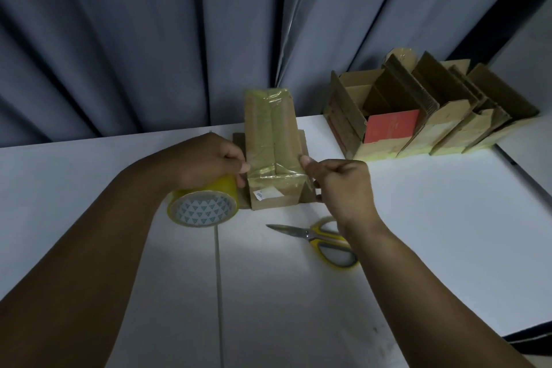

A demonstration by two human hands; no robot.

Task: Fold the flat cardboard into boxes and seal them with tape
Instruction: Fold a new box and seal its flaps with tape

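Scissors point(312, 234) lie nearest me on the table point(448, 218). Beyond them, mid-table, sits the box point(271, 134). My left hand point(206, 161) grips the tape roll point(203, 206), and my right hand point(337, 182) pinches tape across its near end. I'm sealing; next, I judge, I must free a hand to cut.

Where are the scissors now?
Head view: the scissors lie on the white table, just this side of the taped box, partly under the right wrist.
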